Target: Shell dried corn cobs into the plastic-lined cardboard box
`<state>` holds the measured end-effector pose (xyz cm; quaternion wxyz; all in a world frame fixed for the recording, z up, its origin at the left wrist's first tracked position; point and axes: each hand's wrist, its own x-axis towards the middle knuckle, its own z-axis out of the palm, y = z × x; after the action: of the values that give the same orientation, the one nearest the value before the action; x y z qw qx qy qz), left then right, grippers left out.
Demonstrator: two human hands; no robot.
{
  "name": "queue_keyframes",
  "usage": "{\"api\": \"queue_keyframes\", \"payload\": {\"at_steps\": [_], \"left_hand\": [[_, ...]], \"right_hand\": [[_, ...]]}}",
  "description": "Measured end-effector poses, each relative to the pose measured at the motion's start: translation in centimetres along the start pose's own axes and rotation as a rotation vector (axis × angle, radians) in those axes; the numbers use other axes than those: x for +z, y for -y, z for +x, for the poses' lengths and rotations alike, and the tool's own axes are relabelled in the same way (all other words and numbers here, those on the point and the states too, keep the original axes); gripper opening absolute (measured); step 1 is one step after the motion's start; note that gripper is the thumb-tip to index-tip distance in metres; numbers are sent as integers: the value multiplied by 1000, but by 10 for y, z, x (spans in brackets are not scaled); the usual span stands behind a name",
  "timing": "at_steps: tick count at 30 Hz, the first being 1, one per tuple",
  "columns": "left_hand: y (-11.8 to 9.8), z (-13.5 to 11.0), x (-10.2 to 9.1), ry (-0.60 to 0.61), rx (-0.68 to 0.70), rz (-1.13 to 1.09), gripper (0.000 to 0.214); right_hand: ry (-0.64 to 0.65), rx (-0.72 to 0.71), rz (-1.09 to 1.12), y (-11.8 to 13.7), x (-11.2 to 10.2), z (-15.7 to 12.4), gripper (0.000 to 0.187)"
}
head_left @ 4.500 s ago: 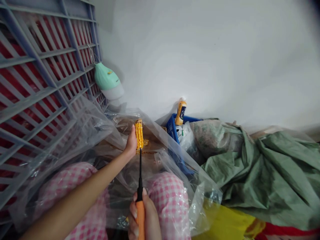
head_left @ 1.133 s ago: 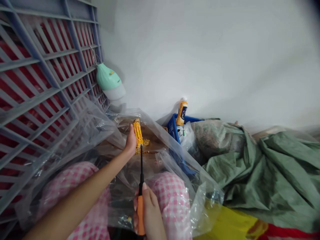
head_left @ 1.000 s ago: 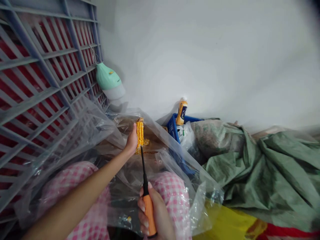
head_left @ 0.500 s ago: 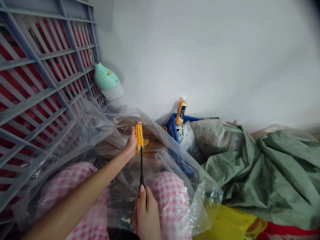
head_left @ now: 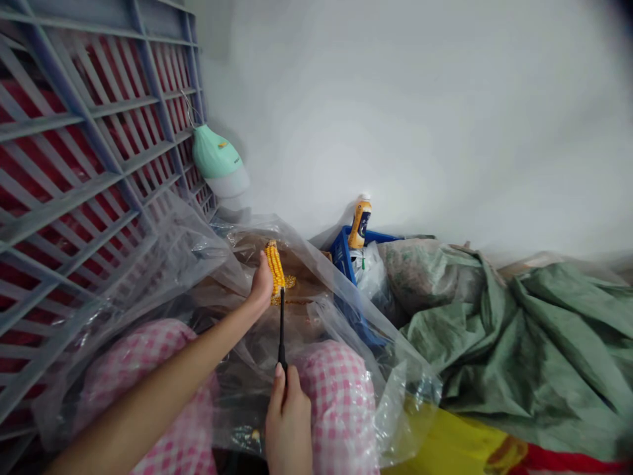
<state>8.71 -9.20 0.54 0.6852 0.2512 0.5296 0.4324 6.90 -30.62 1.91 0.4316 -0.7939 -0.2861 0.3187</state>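
A yellow ear of corn [head_left: 275,264] stands nearly upright in my left hand [head_left: 262,280], whose fingers wrap its left side. My right hand [head_left: 289,422] is closed around the handle of a screwdriver with a long black shaft [head_left: 281,330]. The shaft points away from me, its tip at the lower part of the ear. Behind the ear lie loose corn kernels [head_left: 290,282] on the brown bottom of a clear plastic bag [head_left: 316,264]. The bag's sheet spreads over my checked trouser legs [head_left: 336,396]. My right palm hides most of the handle.
A grey-purple plastic crate [head_left: 99,112] rises at the left, with a green-and-white lamp [head_left: 220,161] hanging from it. Right of the bag stands a blue basket [head_left: 341,254] with a yellow bottle [head_left: 359,223]. Green sheeting [head_left: 534,343] and a yellow bag [head_left: 445,439] lie farther right.
The ear has tilted slightly, its top leaning more to the left. My right hand and the screwdriver have shifted a little, and the view has moved slightly.
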Motion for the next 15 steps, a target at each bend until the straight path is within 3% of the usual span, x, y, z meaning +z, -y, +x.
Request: {"api": "queue_keyframes", "payload": {"at_steps": [2,6,9,12,15], "left_hand": [[-1,-2,1,19,-10,-19,47],[-7,-8,3,91,-49,-46,43],[-8,-11,4,128,-51,-34,41],[-5,-10,3,140,-37,-23,41],[1,-4,2,145,-14,-28,44]], "right_hand": [[90,103,148,1,-2,0,45],[398,433,607,13,-17,0,52],[522,536,876,20,-29,0,51],[537,537,901,20,-31,1,51],[429,478,709,12,-20,0,55]]}}
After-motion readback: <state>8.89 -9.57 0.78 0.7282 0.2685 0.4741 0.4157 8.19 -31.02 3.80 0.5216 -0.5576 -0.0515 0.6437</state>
